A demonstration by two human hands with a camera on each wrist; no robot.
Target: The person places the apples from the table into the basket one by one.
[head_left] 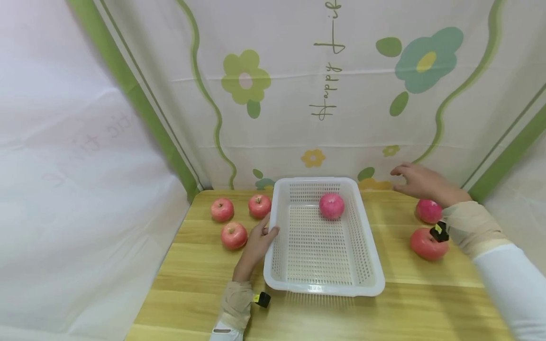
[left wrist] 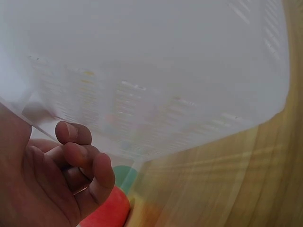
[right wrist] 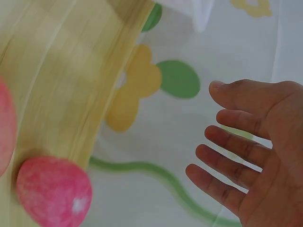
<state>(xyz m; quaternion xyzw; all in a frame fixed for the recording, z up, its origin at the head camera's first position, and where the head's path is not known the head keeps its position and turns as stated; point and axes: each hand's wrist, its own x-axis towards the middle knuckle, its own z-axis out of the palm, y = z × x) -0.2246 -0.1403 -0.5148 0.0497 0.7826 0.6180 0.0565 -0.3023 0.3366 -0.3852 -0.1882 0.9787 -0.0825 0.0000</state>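
A white plastic basket [head_left: 367,237] with perforated walls stands on the wooden table, tilted slightly toward the front. My left hand [head_left: 258,241] grips its left rim, fingers curled underneath; the left wrist view shows this hand [left wrist: 61,175] against the basket's outer wall [left wrist: 189,61]. One pinkish-red apple [head_left: 331,206] lies inside, near the back. Over the right rear of the table, my right hand [head_left: 426,182] hovers with nothing in it. In the right wrist view, that hand [right wrist: 251,146] has its fingers spread and loosely bent. Below it are a pink apple [head_left: 428,211] and a larger red apple [head_left: 428,245].
Left of the basket sit three more apples: a rear one [head_left: 222,210], one close to the rim [head_left: 259,206] and a front one [head_left: 233,236]. A printed curtain [head_left: 290,123] hangs along the table's back edge. The wooden table [head_left: 192,279] extends toward me.
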